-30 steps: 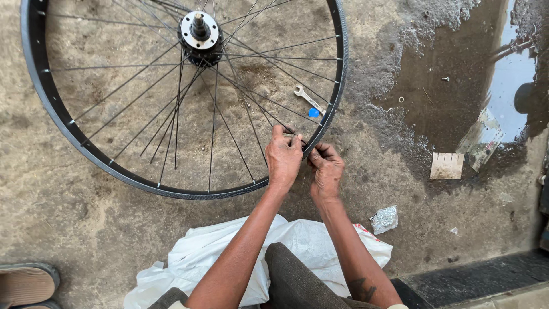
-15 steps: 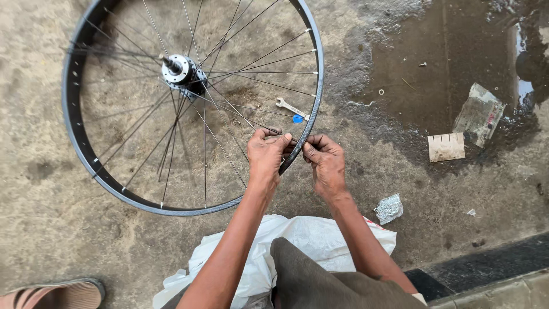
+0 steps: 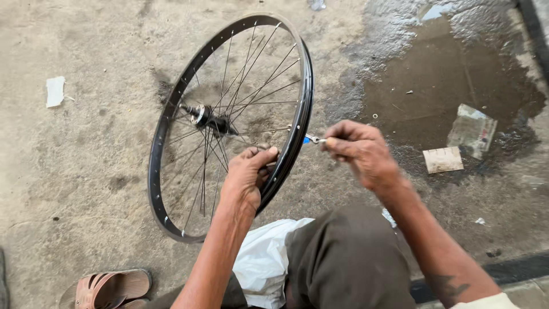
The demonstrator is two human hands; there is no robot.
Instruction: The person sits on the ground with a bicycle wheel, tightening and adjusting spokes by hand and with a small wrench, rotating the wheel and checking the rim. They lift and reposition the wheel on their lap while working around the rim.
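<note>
A black bicycle wheel rim [image 3: 171,109] with thin spokes and a metal hub [image 3: 203,116] stands tilted up off the concrete floor. My left hand [image 3: 247,176] grips the rim's near edge, fingers wrapped over it. My right hand [image 3: 361,153] is just right of the rim, fingers pinched on a small metal spoke tool [image 3: 313,139] that points at the rim's outer edge. A blue bit shows beside the tool's tip.
A wet dark patch [image 3: 446,74] spreads at the right, with a soaked wrapper [image 3: 472,129] and a cardboard scrap [image 3: 442,159] in it. A white plastic bag [image 3: 264,257] lies by my knee. A brown sandal [image 3: 108,288] is at the lower left, a paper scrap [image 3: 55,91] far left.
The wheel has been raised from lying flat to standing tilted on edge. My left hand now grips the rim, and my right hand has drawn away to its outer side with the tool.
</note>
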